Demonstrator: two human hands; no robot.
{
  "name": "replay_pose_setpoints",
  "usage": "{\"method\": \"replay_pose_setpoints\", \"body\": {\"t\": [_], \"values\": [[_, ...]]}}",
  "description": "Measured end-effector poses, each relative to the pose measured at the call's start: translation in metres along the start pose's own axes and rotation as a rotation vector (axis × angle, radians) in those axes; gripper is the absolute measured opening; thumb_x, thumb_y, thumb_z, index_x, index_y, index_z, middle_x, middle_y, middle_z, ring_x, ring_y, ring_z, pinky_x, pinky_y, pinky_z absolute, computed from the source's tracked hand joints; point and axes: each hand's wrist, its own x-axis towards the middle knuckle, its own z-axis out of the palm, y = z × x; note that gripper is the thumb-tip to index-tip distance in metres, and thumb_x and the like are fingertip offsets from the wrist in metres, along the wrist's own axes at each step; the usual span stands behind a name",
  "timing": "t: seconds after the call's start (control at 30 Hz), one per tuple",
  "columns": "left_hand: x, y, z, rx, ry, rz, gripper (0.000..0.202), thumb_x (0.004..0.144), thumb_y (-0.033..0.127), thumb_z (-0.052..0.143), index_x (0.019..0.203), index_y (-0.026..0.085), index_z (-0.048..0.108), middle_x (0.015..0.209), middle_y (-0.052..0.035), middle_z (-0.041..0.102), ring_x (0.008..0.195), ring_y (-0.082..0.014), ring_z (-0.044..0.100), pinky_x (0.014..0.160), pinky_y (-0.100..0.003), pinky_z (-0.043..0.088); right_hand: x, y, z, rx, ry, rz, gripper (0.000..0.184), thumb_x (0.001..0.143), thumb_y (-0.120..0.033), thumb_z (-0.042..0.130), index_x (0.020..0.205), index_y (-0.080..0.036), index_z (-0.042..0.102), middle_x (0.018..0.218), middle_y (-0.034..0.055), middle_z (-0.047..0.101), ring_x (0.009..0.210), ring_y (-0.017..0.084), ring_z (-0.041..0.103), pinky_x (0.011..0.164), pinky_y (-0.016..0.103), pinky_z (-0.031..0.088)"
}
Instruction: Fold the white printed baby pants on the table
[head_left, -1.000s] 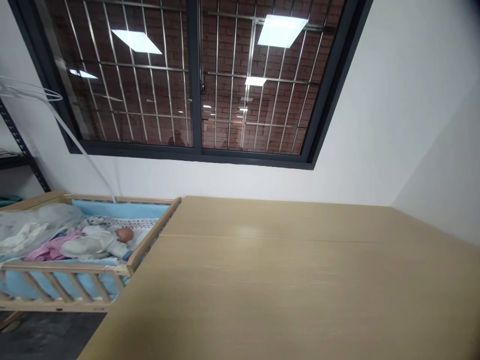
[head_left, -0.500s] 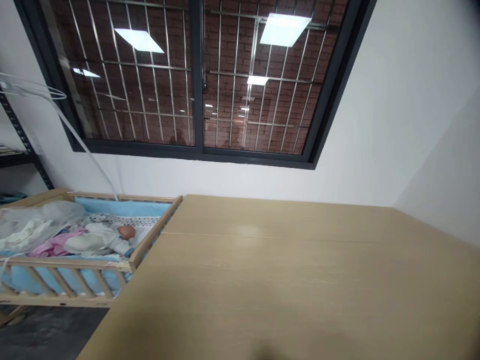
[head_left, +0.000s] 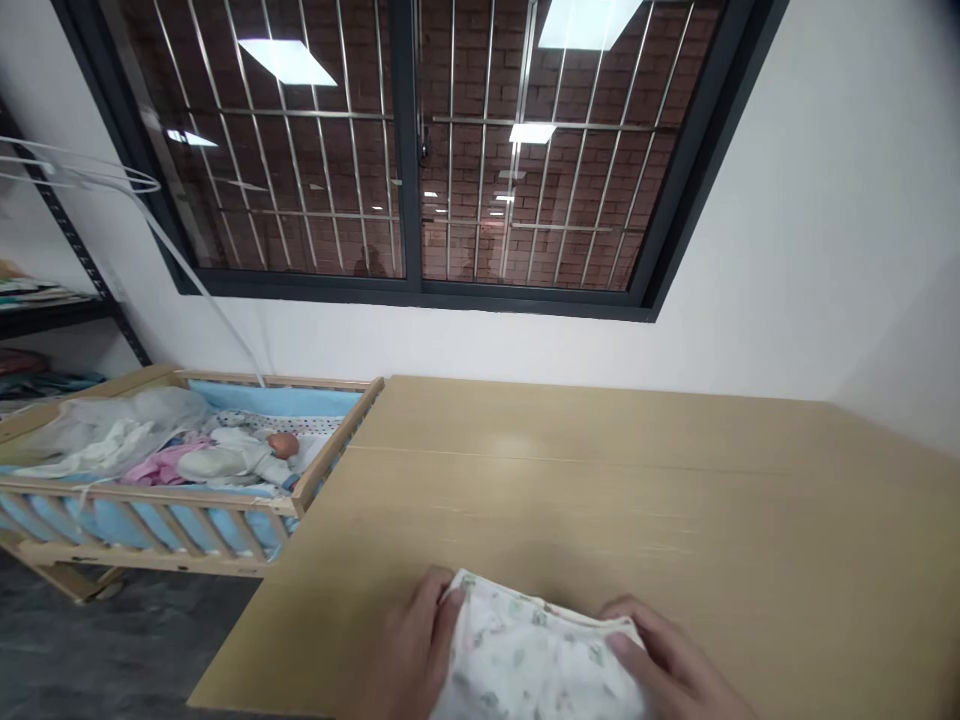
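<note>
A white cloth garment (head_left: pixel 536 650) with small green leaf-like prints is stretched between my hands at the bottom of the view. Its upper edge looks like an opening or a folded hem, and its lower part runs out of the frame. My left hand (head_left: pixel 412 650) pinches the upper left corner between thumb and fingers. At the upper right corner, my right hand (head_left: pixel 671 665) grips the fabric the same way. Below both lies the near part of a light wooden table (head_left: pixel 600 490).
Left of the table stands a wooden crib (head_left: pixel 337 445) with blue lining, holding a baby-like figure (head_left: pixel 247 455), possibly a doll, and clothes. A white hoop on a pole (head_left: pixel 202 285) rises over it. A barred window (head_left: pixel 412 290) and white wall stand behind.
Both hands have come into view from below with the white printed garment held between them. The head camera has tilted down slightly and turned left.
</note>
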Motion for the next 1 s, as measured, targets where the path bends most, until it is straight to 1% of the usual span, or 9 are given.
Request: {"method": "replay_pose_setpoints", "body": {"t": [0.07, 0.13, 0.23, 0.33, 0.47, 0.6, 0.7, 0.83, 1.0], "values": [[0.018, -0.025, 0.003, 0.152, -0.001, -0.022, 0.033, 0.104, 0.043, 0.027, 0.105, 0.03, 0.057, 0.098, -0.0011, 0.071, 0.091, -0.0225, 0.067, 0.08, -0.033, 0.049, 0.026, 0.007, 0.018, -0.054, -0.011, -0.099, 0.033, 0.1, -0.055, 0.049, 0.101, -0.028, 0.068, 0.095, 0.0055, 0.066, 0.09, 0.029, 0.064, 0.081, 0.037, 0.056], [0.036, -0.05, 0.011, 0.306, 0.002, -0.014, 0.03, 0.105, 0.035, 0.029, 0.107, 0.028, 0.058, 0.105, -0.0024, 0.071, 0.095, -0.0228, 0.068, 0.08, -0.034, 0.049, 0.051, 0.017, 0.032, -0.146, -0.044, -0.195, 0.031, 0.104, -0.047, 0.044, 0.097, -0.026, 0.066, 0.098, 0.0065, 0.063, 0.092, 0.028, 0.063, 0.086, 0.039, 0.054], [0.059, -0.08, 0.024, 0.495, 0.016, 0.104, 0.029, 0.104, 0.023, 0.032, 0.109, 0.025, 0.061, 0.111, -0.0062, 0.069, 0.101, -0.0231, 0.066, 0.086, -0.036, 0.049, 0.087, 0.036, 0.045, -0.289, -0.035, -0.309, 0.029, 0.104, -0.037, 0.04, 0.094, -0.025, 0.064, 0.099, 0.0084, 0.061, 0.095, 0.029, 0.063, 0.088, 0.043, 0.053], [0.082, -0.097, 0.033, 0.635, 0.07, 0.229, 0.029, 0.102, 0.016, 0.035, 0.105, 0.022, 0.063, 0.104, -0.008, 0.068, 0.099, -0.0249, 0.064, 0.089, -0.039, 0.049, 0.121, 0.058, 0.051, -0.371, 0.042, -0.399, 0.028, 0.103, -0.03, 0.038, 0.098, -0.025, 0.065, 0.097, 0.01, 0.062, 0.095, 0.031, 0.062, 0.086, 0.045, 0.052], [0.118, -0.108, 0.039, 0.681, 0.124, 0.293, 0.028, 0.103, 0.019, 0.036, 0.1, 0.02, 0.064, 0.101, -0.0087, 0.067, 0.096, -0.0254, 0.062, 0.087, -0.04, 0.049, 0.166, 0.086, 0.049, -0.409, 0.151, -0.47, 0.021, 0.103, -0.027, 0.04, 0.101, -0.024, 0.061, 0.097, 0.0102, 0.064, 0.093, 0.031, 0.062, 0.084, 0.044, 0.051], [0.164, -0.111, 0.038, 0.676, 0.142, 0.311, 0.026, 0.105, 0.025, 0.037, 0.103, 0.02, 0.062, 0.102, -0.0087, 0.066, 0.098, -0.0245, 0.061, 0.089, -0.038, 0.047, 0.213, 0.104, 0.04, -0.503, 0.225, -0.517, 0.018, 0.102, -0.024, 0.044, 0.103, -0.022, 0.061, 0.099, 0.0107, 0.065, 0.096, 0.031, 0.061, 0.087, 0.044, 0.05], [0.201, -0.113, 0.037, 0.661, 0.152, 0.311, 0.029, 0.106, 0.027, 0.034, 0.104, 0.021, 0.062, 0.104, -0.0093, 0.066, 0.099, -0.0234, 0.061, 0.09, -0.036, 0.046, 0.249, 0.109, 0.034, -0.586, 0.256, -0.517, 0.019, 0.102, -0.02, 0.045, 0.105, -0.021, 0.064, 0.103, 0.0114, 0.065, 0.1, 0.031, 0.061, 0.09, 0.042, 0.048], [0.248, -0.116, 0.036, 0.631, 0.176, 0.271, 0.03, 0.106, 0.03, 0.034, 0.106, 0.02, 0.062, 0.108, -0.0117, 0.065, 0.105, -0.0249, 0.06, 0.095, -0.037, 0.044, 0.293, 0.109, 0.028, -0.706, 0.275, -0.457, 0.021, 0.101, -0.015, 0.047, 0.111, -0.018, 0.065, 0.109, 0.0132, 0.064, 0.106, 0.031, 0.059, 0.095, 0.04, 0.046], [0.296, -0.119, 0.036, 0.57, 0.197, 0.182, 0.028, 0.105, 0.031, 0.038, 0.111, 0.019, 0.063, 0.11, -0.011, 0.065, 0.107, -0.0233, 0.059, 0.097, -0.039, 0.044, 0.335, 0.109, 0.02, -0.71, 0.255, -0.403, 0.019, 0.099, -0.013, 0.052, 0.111, -0.017, 0.066, 0.115, 0.015, 0.063, 0.112, 0.031, 0.056, 0.1, 0.04, 0.041]]}}
